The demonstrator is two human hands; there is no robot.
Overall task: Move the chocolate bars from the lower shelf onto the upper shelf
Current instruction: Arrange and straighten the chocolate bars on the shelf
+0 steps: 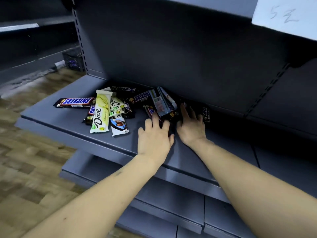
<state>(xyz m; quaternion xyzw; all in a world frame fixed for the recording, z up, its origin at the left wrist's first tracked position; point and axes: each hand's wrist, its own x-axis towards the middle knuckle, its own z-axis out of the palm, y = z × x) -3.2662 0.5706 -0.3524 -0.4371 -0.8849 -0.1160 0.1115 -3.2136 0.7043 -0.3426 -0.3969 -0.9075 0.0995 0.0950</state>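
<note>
Several chocolate bars lie heaped on a grey metal shelf (pixel 65 124). A Snickers bar (pixel 75 102) lies flat at the left, next to a pale green Dove bar (pixel 101 112) and a white Dove bar (pixel 119 126). More Snickers bars (pixel 141 97) and some tilted packs (pixel 163 102) lean toward the back panel. My left hand (pixel 154 136) and my right hand (pixel 191 125) reach side by side into the middle cluster, fingers spread and touching dark bars. A dark bar (pixel 205 114) lies just right of my right hand. Part of the cluster is hidden under my hands.
A higher shelf (pixel 205 4) overhangs at the top, with a white paper tag (pixel 284 16) at its right. Bare grey shelves (pixel 171 194) step out below. Wood-pattern floor (pixel 25 160) lies to the left, and a dark crate (pixel 73 60) sits behind the upright.
</note>
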